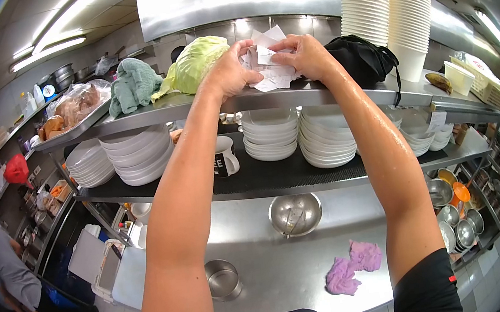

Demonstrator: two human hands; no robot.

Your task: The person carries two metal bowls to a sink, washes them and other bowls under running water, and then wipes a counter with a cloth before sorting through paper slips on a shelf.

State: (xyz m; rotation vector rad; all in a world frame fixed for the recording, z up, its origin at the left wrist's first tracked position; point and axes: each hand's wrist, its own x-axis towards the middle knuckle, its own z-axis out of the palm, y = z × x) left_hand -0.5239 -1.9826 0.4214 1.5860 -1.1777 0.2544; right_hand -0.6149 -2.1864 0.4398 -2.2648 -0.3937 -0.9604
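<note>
Both my arms reach up to the top steel shelf [187,109]. Several crumpled white paper slips [274,76], some with faint print, are between my hands. My left hand [232,70] grips their left side, with thumb and fingers bent round the edge. On the right side my right hand [305,56] pinches them between thumb and fingers. A pale green cabbage [195,62] sits just left of my left hand. Close to my right hand lies a black cloth bag [363,59] with a hanging strap.
Stacked white tubs [363,11] stand at the right, a green towel [133,85] and a loaded tray [72,125] at the left. White bowls [269,131] and a mug [225,156] fill the middle shelf. Below are a metal bowl [295,214], a pot [223,279] and purple cloths [353,267]. A person [12,269] stands left.
</note>
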